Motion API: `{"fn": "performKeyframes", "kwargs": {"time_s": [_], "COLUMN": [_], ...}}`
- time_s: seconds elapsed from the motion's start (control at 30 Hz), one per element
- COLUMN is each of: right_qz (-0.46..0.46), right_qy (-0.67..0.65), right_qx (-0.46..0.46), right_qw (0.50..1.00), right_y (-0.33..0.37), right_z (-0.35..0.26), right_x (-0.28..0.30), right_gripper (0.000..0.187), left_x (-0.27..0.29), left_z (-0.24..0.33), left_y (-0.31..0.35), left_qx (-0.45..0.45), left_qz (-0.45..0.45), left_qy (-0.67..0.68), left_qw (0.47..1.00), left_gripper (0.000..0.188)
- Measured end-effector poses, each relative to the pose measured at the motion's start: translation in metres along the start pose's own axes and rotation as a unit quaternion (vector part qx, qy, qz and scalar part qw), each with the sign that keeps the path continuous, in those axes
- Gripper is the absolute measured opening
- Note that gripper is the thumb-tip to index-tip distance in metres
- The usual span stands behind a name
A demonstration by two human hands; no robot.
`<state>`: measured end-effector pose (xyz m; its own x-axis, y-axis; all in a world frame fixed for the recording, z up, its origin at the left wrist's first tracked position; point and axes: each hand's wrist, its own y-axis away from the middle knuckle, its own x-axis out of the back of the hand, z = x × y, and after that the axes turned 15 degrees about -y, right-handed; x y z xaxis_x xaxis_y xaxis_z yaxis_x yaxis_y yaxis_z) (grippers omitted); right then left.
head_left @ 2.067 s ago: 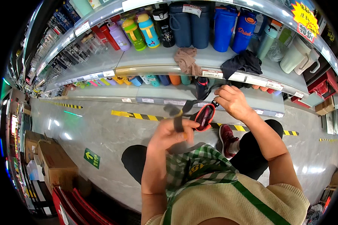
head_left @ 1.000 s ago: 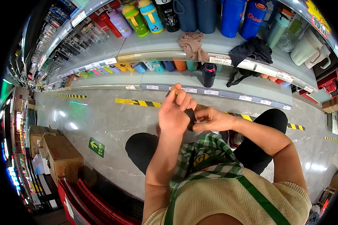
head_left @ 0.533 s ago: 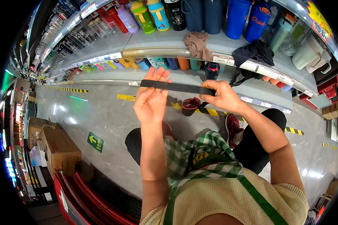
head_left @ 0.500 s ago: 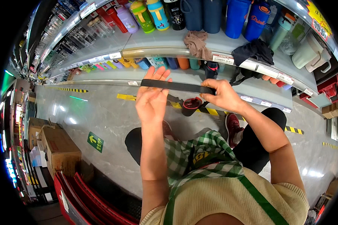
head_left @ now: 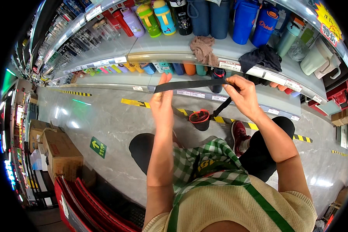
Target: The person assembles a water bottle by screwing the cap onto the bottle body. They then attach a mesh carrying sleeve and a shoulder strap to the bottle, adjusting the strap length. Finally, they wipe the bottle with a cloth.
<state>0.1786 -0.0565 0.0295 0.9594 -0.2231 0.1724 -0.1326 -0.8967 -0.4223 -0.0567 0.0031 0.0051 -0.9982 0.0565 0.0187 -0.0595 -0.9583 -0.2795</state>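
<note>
A flat black strap [head_left: 191,84] stretches between my two hands in front of the shelves. My left hand [head_left: 161,104] is turned edge-on with straight fingers, and the strap's left end lies across them, held there. My right hand [head_left: 241,91] pinches the other end between thumb and fingers. Below that hand a length of black strap slants down to a dark, cup-shaped bottle pouch [head_left: 200,123] with a red rim, hanging above the floor between my knees. What the pouch contains, if anything, I cannot make out.
The shelf [head_left: 158,45] ahead carries several bottles, a brown cloth [head_left: 204,49] and a black cloth [head_left: 262,57]. More bottles fill the lower shelf. Cardboard boxes [head_left: 63,150] and red panels [head_left: 81,205] stand at left. Yellow-black tape [head_left: 131,103] marks the grey floor.
My left hand has turned from palm-up to edge-on, moving slightly right. My right hand has shifted a little right and up. The pouch hangs slightly lower, its rim tipped more into view.
</note>
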Motion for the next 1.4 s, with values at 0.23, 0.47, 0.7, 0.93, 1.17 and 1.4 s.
{"fn": "performKeyframes", "kwargs": {"time_s": [0.23, 0.47, 0.7, 0.93, 1.17, 1.4], "right_qz": [-0.061, -0.009, 0.032, 0.003, -0.049, -0.04], "right_qy": [-0.014, -0.001, -0.061, -0.041, -0.02, -0.002], "right_qx": [0.012, 0.034, 0.021, 0.035, 0.023, 0.038], "right_qw": [0.998, 0.999, 0.997, 0.999, 0.998, 0.998], "right_y": [0.009, 0.003, 0.003, 0.0, 0.001, 0.0], "right_z": [0.005, 0.013, 0.016, 0.02, 0.011, 0.015], "right_x": [-0.014, -0.017, -0.011, -0.009, -0.008, -0.01], "right_gripper": [0.014, 0.016, 0.015, 0.016, 0.018, 0.02], "left_x": [-0.011, -0.02, -0.024, -0.02, -0.019, -0.019], "left_z": [0.012, 0.023, 0.027, 0.017, 0.02, 0.022], "left_y": [0.004, 0.002, 0.004, 0.002, 0.0, 0.001], "left_qx": [0.021, 0.01, -0.059, -0.053, -0.024, -0.017], "left_qz": [-0.149, -0.147, -0.151, -0.142, -0.154, -0.156], "left_qy": [0.147, 0.123, 0.018, 0.015, 0.093, 0.1], "left_qw": [0.978, 0.981, 0.987, 0.988, 0.983, 0.983], "left_gripper": [0.06, 0.066, 0.067, 0.059, 0.059, 0.06]}}
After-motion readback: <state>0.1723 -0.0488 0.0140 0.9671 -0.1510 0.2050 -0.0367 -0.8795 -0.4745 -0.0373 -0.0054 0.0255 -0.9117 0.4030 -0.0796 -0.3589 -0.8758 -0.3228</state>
